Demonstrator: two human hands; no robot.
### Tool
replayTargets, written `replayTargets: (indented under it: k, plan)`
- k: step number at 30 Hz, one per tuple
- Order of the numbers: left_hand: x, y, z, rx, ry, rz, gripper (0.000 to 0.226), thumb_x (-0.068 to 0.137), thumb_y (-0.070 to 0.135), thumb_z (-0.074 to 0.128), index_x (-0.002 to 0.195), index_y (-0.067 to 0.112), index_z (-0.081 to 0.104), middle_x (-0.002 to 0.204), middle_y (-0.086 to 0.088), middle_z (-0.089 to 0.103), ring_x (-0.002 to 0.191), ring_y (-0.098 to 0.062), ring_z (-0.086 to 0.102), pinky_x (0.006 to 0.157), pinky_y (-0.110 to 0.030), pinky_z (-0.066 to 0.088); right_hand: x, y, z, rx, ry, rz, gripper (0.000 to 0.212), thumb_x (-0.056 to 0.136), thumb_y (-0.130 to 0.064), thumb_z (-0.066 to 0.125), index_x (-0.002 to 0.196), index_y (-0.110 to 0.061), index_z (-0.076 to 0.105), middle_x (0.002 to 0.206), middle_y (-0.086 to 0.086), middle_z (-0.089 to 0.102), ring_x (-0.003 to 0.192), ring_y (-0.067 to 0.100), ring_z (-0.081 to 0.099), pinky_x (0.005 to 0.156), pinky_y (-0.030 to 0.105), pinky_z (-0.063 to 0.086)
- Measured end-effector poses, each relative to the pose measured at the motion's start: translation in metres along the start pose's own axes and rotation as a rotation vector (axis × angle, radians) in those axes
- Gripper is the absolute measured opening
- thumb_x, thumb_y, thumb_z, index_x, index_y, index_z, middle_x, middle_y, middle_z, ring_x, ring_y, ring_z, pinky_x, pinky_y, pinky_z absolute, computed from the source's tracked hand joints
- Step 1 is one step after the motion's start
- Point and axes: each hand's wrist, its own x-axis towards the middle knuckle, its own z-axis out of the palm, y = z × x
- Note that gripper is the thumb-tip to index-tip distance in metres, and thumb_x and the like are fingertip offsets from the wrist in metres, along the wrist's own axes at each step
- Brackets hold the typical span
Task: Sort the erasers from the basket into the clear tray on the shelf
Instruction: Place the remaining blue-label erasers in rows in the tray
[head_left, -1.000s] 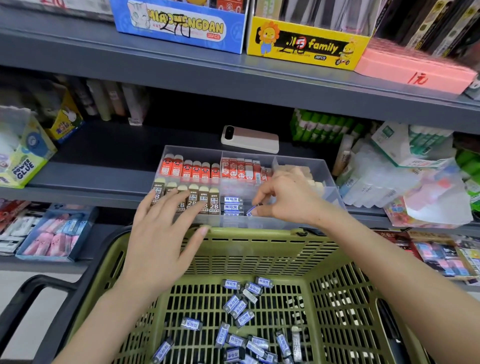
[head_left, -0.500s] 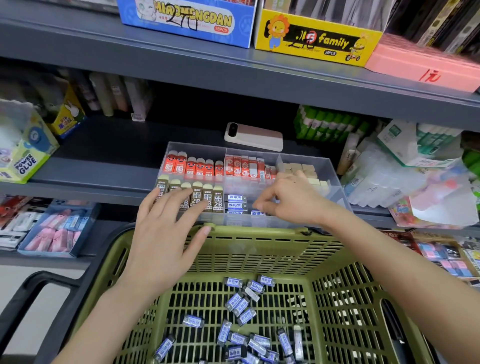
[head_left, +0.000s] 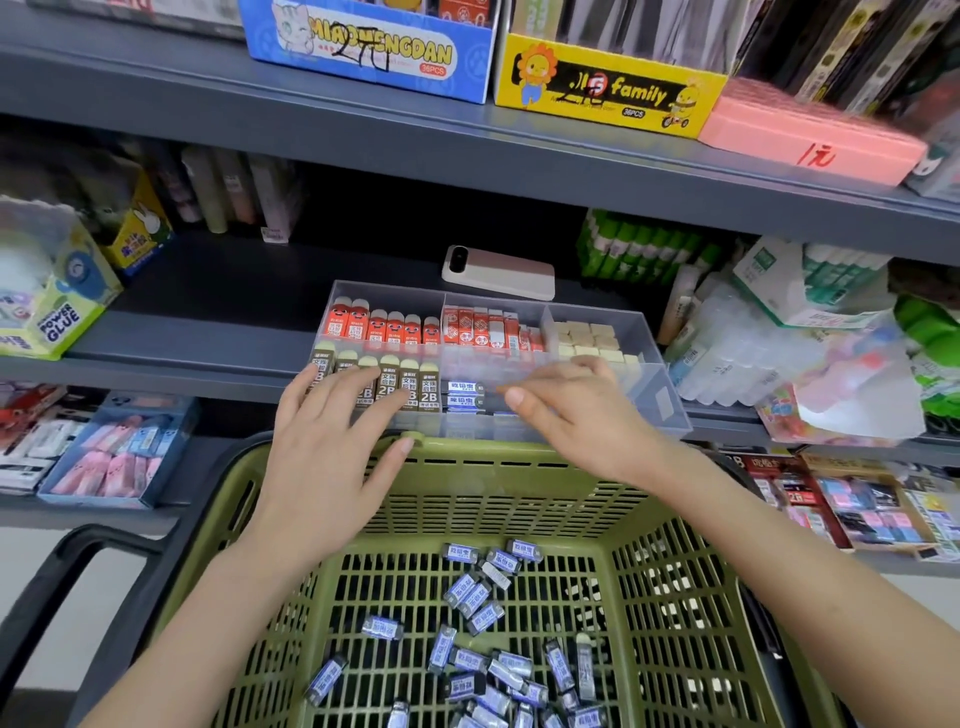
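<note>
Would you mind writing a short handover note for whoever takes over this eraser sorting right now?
Left hand: open, fingers spread over the 2B erasers at the front left of the clear tray.
Right hand: open over the front middle compartment, apparently holding nothing.
Done: a few blue-labelled erasers lie stacked in that compartment.
Left: many loose erasers in the green basket below.

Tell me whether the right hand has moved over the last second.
Yes. The right hand has pulled back a little toward the basket, uncovering more of the beige erasers at the back of the tray.
</note>
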Motion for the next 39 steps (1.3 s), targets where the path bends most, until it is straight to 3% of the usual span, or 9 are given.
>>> replayTargets:
  k: [3,6,11,15,18,25,31,37,39]
  plan:
    - [0.001,0.004,-0.003,-0.02,0.069,0.016,0.042,0.09,0.034,0.044,0.112,0.008,0.068,0.118,-0.018,0.061,0.113,-0.036,0.055,0.111,-0.05,0.024,-0.029,-0.006,-0.001,0.24,0.33,-0.039,0.029,0.094,-0.034,0.048,0.098,-0.018,0.072,0.095,-0.006,0.071,0.098,0.015,0.058,0.093,0.033,0.031]
    - [-0.001,0.017,-0.003,-0.087,0.215,0.065,0.029,0.087,0.024,0.052,0.102,0.007,0.07,0.111,-0.014,0.064,0.107,-0.032,0.058,0.104,-0.043,0.031,-0.072,-0.011,0.015,0.511,0.433,-0.029,0.031,0.091,-0.033,0.051,0.083,-0.011,0.072,0.077,-0.001,0.069,0.079,0.016,0.06,0.077,0.027,0.044]
    - [-0.026,0.052,0.022,-0.376,0.159,0.161,0.023,0.086,0.021,0.052,0.088,0.008,0.07,0.087,-0.004,0.064,0.086,-0.017,0.052,0.076,-0.026,0.038,-0.109,0.008,0.081,0.772,0.01,0.379,0.019,0.091,-0.022,0.059,0.078,-0.013,0.069,0.07,-0.003,0.064,0.06,0.01,0.053,0.059,0.023,0.044]
    - [-0.06,0.064,0.08,-0.383,-0.467,0.04,0.024,0.09,0.03,0.06,0.108,0.016,0.065,0.106,0.0,0.059,0.102,-0.018,0.052,0.09,-0.039,0.046,-0.109,0.023,0.146,0.546,-0.183,0.505,0.016,0.088,-0.02,0.063,0.099,-0.01,0.067,0.094,0.001,0.068,0.086,0.015,0.063,0.082,0.031,0.051]
    - [-0.085,0.064,0.122,-0.343,-0.727,-0.232,0.045,0.087,0.045,0.061,0.123,0.019,0.055,0.124,0.0,0.054,0.115,-0.018,0.049,0.098,-0.032,0.041,-0.099,0.02,0.177,0.378,-0.191,0.506,0.026,0.087,-0.028,0.063,0.111,-0.017,0.062,0.102,0.001,0.065,0.083,0.013,0.056,0.07,0.025,0.045]
    - [-0.094,0.081,0.166,-0.172,-0.74,-0.43,0.083,0.067,0.069,0.067,0.129,0.018,0.044,0.127,-0.005,0.05,0.117,-0.024,0.046,0.096,-0.035,0.041,-0.079,0.012,0.208,0.224,-0.163,0.53,0.021,0.085,-0.031,0.063,0.1,-0.017,0.058,0.097,0.003,0.065,0.085,0.022,0.062,0.06,0.025,0.035]
    - [-0.099,0.084,0.179,-0.056,-0.667,-0.332,0.077,0.069,0.065,0.068,0.126,0.018,0.045,0.128,-0.003,0.048,0.118,-0.022,0.042,0.098,-0.033,0.037,-0.081,0.024,0.208,0.232,-0.18,0.571,0.01,0.087,-0.025,0.058,0.089,-0.017,0.063,0.09,0.005,0.068,0.086,0.024,0.064,0.061,0.025,0.038]
    - [-0.097,0.08,0.183,-0.1,-0.623,-0.247,0.064,0.077,0.053,0.067,0.123,0.012,0.049,0.12,-0.003,0.049,0.114,-0.019,0.042,0.099,-0.027,0.034,-0.091,0.042,0.178,0.501,-0.252,0.674,0.007,0.084,-0.017,0.066,0.08,-0.011,0.066,0.091,0.007,0.069,0.082,0.019,0.063,0.081,0.036,0.053]
    - [-0.094,0.079,0.177,-0.183,-0.619,-0.3,0.063,0.076,0.05,0.068,0.122,0.01,0.05,0.119,-0.004,0.052,0.113,-0.018,0.044,0.097,-0.025,0.036,-0.093,0.039,0.159,0.577,-0.278,0.657,0.009,0.084,-0.011,0.066,0.075,-0.008,0.066,0.088,0.01,0.068,0.072,0.019,0.061,0.076,0.037,0.055]
